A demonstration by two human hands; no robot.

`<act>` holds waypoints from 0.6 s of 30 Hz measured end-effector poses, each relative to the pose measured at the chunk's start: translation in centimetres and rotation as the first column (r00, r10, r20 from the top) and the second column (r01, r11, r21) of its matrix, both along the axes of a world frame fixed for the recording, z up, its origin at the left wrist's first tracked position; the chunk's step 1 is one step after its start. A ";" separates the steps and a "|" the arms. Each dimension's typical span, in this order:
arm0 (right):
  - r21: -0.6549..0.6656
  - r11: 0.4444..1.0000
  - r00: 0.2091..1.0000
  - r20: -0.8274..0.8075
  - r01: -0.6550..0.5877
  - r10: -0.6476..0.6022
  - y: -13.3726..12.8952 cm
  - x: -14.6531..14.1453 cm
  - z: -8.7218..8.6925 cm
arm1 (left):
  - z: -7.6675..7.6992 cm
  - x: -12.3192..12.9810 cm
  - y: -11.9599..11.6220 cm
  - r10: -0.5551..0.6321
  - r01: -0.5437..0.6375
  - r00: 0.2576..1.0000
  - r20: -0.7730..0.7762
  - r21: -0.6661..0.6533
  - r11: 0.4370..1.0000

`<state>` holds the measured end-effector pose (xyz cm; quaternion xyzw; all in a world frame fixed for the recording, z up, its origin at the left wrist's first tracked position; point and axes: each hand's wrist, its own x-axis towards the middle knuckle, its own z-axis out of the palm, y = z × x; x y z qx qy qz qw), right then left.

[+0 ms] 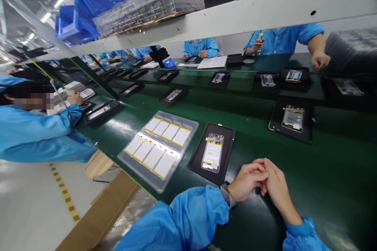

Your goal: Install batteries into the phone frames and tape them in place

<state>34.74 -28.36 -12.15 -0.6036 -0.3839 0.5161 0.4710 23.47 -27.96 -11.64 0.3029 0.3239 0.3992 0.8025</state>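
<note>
My left hand [246, 180], with a dark striped band at its wrist, meets my right hand [277, 184] above the green bench. Their fingers are closed and pressed against each other; nothing shows between them. Nearest to the left hand is a black tray [195, 161] bearing an opened phone [212, 153], with a white battery and yellow strips visible inside it. Left of that tray lies a clear plastic tray [193, 125] holding several white batteries [165, 164] in two rows.
On the green bench [250, 133], another black tray [308, 131] with a phone stands to the right. A raised shelf carries more trays. A co-worker in blue [32, 133] sits at left; others work across the bench. A cardboard box [103, 211] stands below the near edge.
</note>
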 end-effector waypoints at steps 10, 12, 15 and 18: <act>0.003 1.000 0.999 0.049 0.009 -0.009 0.2 -0.2 0.6 | -0.3 0.2 0.0 0.018 -0.018 1.000 -0.019 -0.007 1.000; 0.012 1.000 0.999 0.035 0.019 -0.020 0.3 -0.2 0.5 | -0.8 0.4 0.0 0.035 -0.035 0.999 -0.010 -0.006 0.999; 0.025 0.999 1.000 -0.005 0.024 -0.024 0.6 0.0 -0.3 | -1.4 0.7 0.2 0.066 -0.066 0.998 -0.001 0.000 0.998; 0.024 1.000 0.998 -0.054 0.015 -0.014 0.8 0.2 -1.6 | -1.8 0.9 0.4 0.091 -0.091 0.996 0.016 0.003 0.996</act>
